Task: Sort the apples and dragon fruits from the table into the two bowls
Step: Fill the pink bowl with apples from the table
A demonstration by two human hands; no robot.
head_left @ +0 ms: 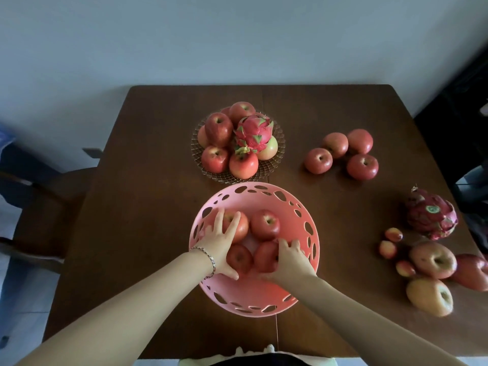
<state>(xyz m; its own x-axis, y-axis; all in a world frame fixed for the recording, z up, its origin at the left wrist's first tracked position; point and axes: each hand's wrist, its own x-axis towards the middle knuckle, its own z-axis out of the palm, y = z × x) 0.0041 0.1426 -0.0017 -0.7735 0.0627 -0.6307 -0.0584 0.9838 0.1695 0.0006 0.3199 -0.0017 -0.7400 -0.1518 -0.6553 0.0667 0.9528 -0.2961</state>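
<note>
— Which step are you on?

— Settling apples into the pink bowl (250,295), which sits right in front of me on the table (148,207). My left hand (220,243) lies over the rear-left apple (241,229). Its fingers are splayed and fairly straight, resting on the fruit rather than clutching it. My right hand (290,257) has its fingers curled round the front-right apple (265,256), low against the bowl's wall. Four apples lie in that bowl.

— And the other bowl?

— The glass bowl (273,163) stands just behind, heaped with apples, with one dragon fruit (252,134) perched on top. So I'd judge the sorting far from done.

— What's left loose?

— To the right there's a cluster of four apples (340,151). Further right, near the table's edge, are a second dragon fruit (430,215) with a sticker and some small red fruits (393,235); the edge blurs too much for me to name those. A few bigger apples (433,260) lie there too.

— Next move?

— Release, lift both hands clear without nudging the pile, then reach right for the loose cluster. The apples are smooth, round and glossy, so they're likely to roll, and I'd want a full-palm hold on each.
</note>
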